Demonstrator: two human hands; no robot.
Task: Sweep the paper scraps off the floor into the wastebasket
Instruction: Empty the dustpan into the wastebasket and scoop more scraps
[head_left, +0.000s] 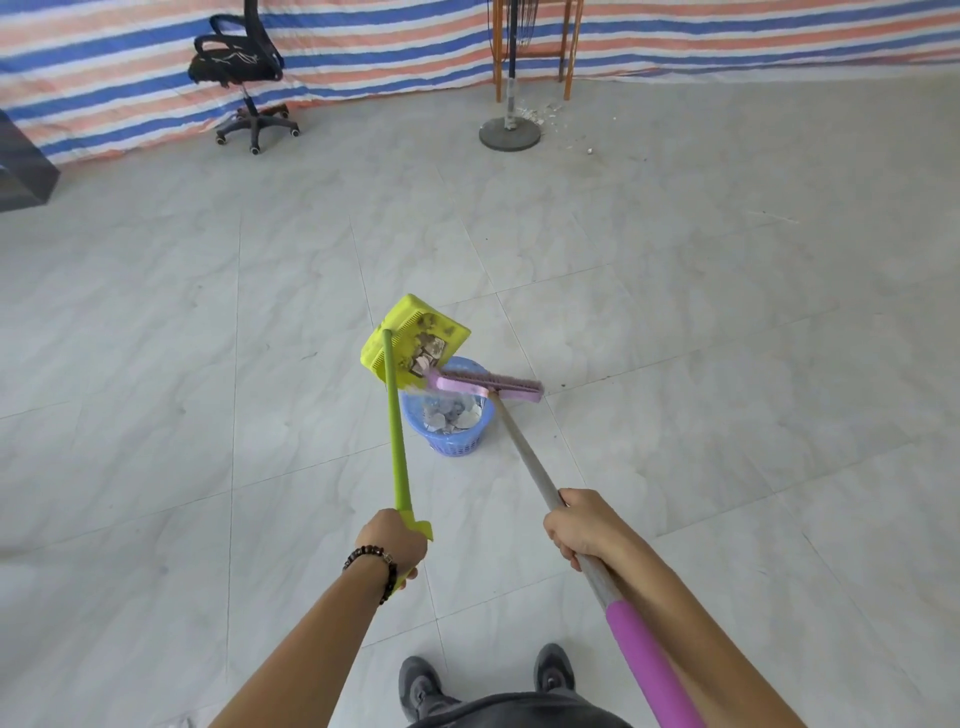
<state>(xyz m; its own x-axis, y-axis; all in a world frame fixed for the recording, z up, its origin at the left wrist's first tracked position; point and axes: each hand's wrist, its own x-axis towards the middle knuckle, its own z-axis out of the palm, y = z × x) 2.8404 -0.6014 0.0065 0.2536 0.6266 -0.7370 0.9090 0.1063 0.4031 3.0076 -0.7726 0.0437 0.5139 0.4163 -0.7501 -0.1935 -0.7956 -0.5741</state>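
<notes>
My left hand grips the green handle of a yellow dustpan, which is lifted and tilted over a small blue wastebasket on the tiled floor. Paper scraps lie in the pan's mouth, and more scraps fill the basket. My right hand grips the grey shaft of a broom whose pink head rests across the basket's rim, touching the dustpan's lower edge.
A black office chair stands at the back left against a striped tarp wall. A fan stand's round base and wooden legs are at the back, with small white debris beside them. A dark cabinet sits far left.
</notes>
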